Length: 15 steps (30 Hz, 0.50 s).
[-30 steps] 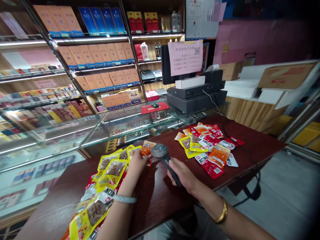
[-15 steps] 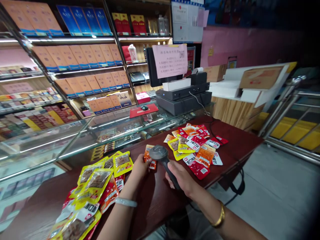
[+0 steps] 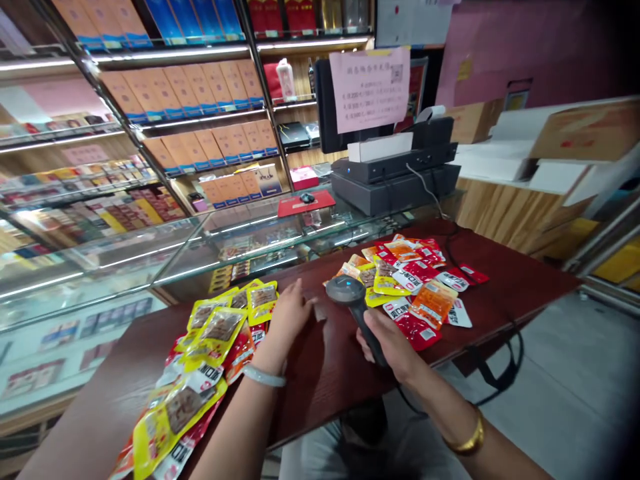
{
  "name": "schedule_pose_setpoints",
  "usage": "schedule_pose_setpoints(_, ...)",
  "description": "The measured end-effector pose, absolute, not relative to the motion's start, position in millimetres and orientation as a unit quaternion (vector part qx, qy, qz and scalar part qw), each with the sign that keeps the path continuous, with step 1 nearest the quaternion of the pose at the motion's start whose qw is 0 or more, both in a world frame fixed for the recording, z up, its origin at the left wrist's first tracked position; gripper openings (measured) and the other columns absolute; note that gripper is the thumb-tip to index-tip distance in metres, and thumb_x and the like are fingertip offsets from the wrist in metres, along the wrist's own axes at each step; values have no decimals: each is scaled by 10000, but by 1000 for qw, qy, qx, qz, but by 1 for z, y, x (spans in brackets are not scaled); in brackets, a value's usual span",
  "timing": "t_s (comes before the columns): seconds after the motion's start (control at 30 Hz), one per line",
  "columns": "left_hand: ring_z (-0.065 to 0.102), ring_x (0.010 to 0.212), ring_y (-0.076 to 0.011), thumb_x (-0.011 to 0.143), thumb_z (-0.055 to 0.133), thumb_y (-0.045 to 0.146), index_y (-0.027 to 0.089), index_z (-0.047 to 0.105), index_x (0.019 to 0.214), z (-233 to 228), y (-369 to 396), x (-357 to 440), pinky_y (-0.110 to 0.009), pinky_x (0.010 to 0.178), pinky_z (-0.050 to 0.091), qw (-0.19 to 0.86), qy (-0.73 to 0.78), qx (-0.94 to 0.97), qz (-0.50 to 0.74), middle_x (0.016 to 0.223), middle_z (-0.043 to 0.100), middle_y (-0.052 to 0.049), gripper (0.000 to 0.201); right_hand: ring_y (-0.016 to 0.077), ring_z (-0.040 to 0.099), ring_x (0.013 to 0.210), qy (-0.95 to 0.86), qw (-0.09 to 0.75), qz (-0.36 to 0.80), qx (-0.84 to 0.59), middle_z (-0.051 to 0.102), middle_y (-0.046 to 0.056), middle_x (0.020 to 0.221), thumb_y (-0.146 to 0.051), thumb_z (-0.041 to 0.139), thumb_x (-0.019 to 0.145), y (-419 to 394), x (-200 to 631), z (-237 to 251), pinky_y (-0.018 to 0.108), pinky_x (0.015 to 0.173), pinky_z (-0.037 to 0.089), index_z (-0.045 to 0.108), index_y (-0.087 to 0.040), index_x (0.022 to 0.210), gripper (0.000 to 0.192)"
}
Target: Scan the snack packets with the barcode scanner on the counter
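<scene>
While my right hand (image 3: 393, 341) clamps scanner (image 3: 356, 308) above table (image 3: 320, 360), handle hidden in grip; left hand (image 3: 290, 315) flat, fingers spread, beside yellow packets (image 3: 220, 330).

This is a small shop, seen from its dark red-brown wooden counter (image 3: 500, 280). Behind the counter runs a long glass display case (image 3: 150, 260) with packets inside, and beyond that stand lit wall shelves (image 3: 190, 113) of tan and blue cartons. At the counter's far end sits a black till with a monitor (image 3: 395, 180), a pink paper notice (image 3: 369, 88) taped to its back.
</scene>
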<state>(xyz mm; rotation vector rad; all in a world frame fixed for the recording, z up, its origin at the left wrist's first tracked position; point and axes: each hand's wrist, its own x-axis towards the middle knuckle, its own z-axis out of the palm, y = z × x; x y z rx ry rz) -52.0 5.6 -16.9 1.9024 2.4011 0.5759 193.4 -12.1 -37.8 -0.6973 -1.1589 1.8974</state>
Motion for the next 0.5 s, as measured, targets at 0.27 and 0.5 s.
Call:
schedule_pose_setpoints(0.27,379,1493,-419,956,542,537,-4,378,1543,-23,-42,-89,-538,1179,348,-43,841,537,-49,1610,345,-329,815,80,400,422,-499,345,748,-270,494,-87,564,-761,616,847,-21,175,-36,205,420,347,548,-205,995,579)
schedule_pose_setpoints(0.5,561,1357,-348,977,516,512,111,563,1410,-19,-45,-65,-448,1104,432,-11,789,614,7,1452,594,-237,592,86,412,420,-512,338,739,-278,500,-89,564,-769,614,839,-25,178,-36,216,424,358,563,-206,1018,593)
